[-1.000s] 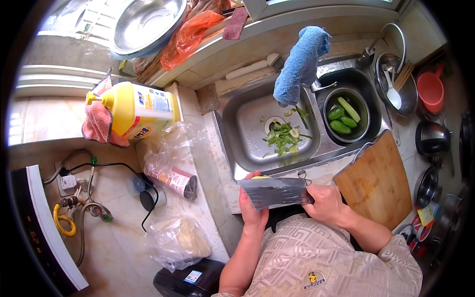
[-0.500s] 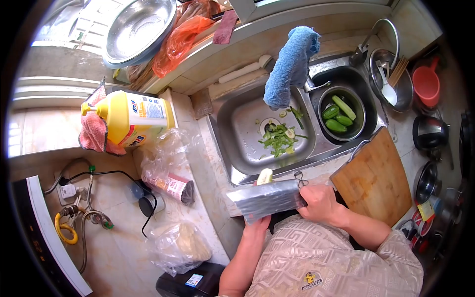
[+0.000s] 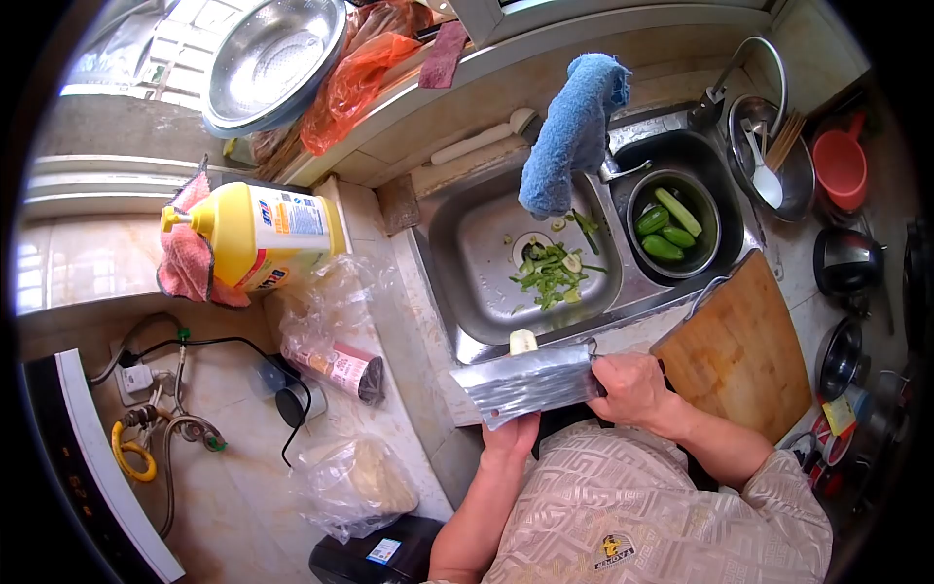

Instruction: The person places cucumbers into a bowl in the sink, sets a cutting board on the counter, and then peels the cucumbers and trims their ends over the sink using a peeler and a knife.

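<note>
My right hand (image 3: 630,389) is wrapped round the handle of a cleaver (image 3: 525,383), whose broad shiny blade points left over the counter's front edge. Behind the blade, the pale end of a cucumber (image 3: 522,342) juts out toward the sink. My left hand (image 3: 510,435) is below the blade, closed on the cucumber, with most of its fingers hidden by the metal. Green peelings and trimmings (image 3: 551,275) lie around the drain of the left sink basin (image 3: 467,263). Several green cucumbers (image 3: 665,234) sit in a metal pot (image 3: 715,229) in the right basin.
A wooden cutting board (image 3: 739,355) leans by the sink at right. A blue towel (image 3: 574,131) hangs over the faucet. At left stand a yellow detergent jug (image 3: 229,234) and plastic bags (image 3: 355,482). A bowl with utensils (image 3: 800,180) is beyond the right basin.
The cleaver blade has shifted slightly and tilted a little. Less of the cucumber's end shows above it. My left hand has moved slightly upward and right.
</note>
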Action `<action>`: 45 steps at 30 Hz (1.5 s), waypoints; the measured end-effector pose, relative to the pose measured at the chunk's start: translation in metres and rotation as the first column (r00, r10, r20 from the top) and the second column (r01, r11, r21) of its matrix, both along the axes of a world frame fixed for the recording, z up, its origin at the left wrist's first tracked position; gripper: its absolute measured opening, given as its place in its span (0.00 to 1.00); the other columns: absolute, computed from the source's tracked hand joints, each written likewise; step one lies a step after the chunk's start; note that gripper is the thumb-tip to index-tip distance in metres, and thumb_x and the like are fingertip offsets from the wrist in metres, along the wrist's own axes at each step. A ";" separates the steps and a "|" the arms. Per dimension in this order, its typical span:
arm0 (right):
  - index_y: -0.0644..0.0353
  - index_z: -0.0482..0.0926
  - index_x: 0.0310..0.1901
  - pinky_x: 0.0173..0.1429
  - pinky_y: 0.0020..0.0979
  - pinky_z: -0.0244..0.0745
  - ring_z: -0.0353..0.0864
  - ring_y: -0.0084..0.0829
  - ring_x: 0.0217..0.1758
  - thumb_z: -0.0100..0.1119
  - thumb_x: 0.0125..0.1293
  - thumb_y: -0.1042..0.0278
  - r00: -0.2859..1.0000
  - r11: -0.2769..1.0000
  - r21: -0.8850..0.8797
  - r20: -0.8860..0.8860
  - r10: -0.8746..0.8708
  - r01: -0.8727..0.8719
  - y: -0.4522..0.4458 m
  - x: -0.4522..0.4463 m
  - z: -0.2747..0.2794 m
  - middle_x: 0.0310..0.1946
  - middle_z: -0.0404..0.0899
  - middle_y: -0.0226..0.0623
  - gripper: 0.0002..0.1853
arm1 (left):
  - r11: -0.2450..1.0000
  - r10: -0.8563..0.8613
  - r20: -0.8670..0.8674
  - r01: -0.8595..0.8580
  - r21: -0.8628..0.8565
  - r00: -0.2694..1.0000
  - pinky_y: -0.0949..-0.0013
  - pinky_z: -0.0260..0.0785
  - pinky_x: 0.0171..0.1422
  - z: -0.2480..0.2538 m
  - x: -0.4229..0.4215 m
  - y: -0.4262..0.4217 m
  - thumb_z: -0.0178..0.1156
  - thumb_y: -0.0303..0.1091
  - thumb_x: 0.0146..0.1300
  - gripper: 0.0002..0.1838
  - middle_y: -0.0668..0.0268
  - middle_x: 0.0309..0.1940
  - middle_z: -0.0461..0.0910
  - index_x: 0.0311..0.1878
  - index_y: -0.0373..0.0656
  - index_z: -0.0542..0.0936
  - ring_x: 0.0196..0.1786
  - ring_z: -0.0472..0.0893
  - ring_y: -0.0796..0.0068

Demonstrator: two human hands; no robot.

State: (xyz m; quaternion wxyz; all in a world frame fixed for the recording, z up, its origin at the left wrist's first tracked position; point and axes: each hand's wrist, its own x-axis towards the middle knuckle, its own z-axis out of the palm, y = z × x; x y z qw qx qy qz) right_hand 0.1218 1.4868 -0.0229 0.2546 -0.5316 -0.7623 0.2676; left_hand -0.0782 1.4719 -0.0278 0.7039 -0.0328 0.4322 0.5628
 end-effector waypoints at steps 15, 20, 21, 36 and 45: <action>0.59 0.69 0.22 0.24 0.43 0.69 0.75 0.45 0.19 0.63 0.42 0.67 0.997 0.999 -0.003 -0.062 0.034 -0.035 0.004 -0.002 0.010 0.17 0.73 0.41 0.11 | 0.993 0.107 0.078 -0.102 -0.067 0.991 0.53 0.63 0.71 0.002 0.007 -0.010 0.51 0.46 0.71 0.22 0.57 0.60 0.73 0.65 0.51 0.69 0.63 0.73 0.60; 0.59 0.68 0.21 0.24 0.43 0.69 0.75 0.45 0.19 0.64 0.42 0.67 0.995 0.998 0.022 -0.083 0.062 -0.061 0.010 -0.001 0.012 0.17 0.72 0.41 0.12 | 0.987 0.139 0.123 -0.127 -0.099 0.983 0.53 0.63 0.71 -0.007 0.002 -0.013 0.52 0.47 0.70 0.22 0.58 0.58 0.75 0.63 0.52 0.71 0.62 0.73 0.59; 0.59 0.68 0.21 0.24 0.43 0.69 0.75 0.45 0.19 0.64 0.42 0.67 0.994 0.997 0.024 -0.081 0.073 -0.072 0.011 0.000 0.013 0.16 0.72 0.41 0.12 | 0.988 0.132 0.123 -0.120 -0.102 0.984 0.52 0.63 0.70 -0.006 0.002 -0.012 0.52 0.47 0.70 0.22 0.58 0.58 0.75 0.63 0.52 0.71 0.62 0.73 0.59; 0.58 0.67 0.20 0.24 0.43 0.69 0.74 0.47 0.19 0.63 0.43 0.68 1.000 1.000 0.021 0.013 0.008 -0.008 0.015 0.005 0.001 0.15 0.71 0.41 0.12 | 0.985 0.165 0.104 -0.160 -0.061 0.981 0.55 0.65 0.67 0.018 0.016 0.005 0.61 0.49 0.61 0.25 0.65 0.54 0.78 0.58 0.47 0.76 0.58 0.75 0.63; 0.61 0.75 0.25 0.30 0.47 0.74 0.79 0.51 0.24 0.59 0.55 0.62 0.997 0.949 -0.303 0.028 -0.077 0.082 0.028 0.012 -0.004 0.20 0.78 0.46 0.11 | 0.993 0.096 0.155 -0.105 0.053 0.983 0.65 0.70 0.55 0.024 0.005 0.007 0.62 0.36 0.57 0.19 0.67 0.48 0.81 0.53 0.44 0.77 0.51 0.77 0.67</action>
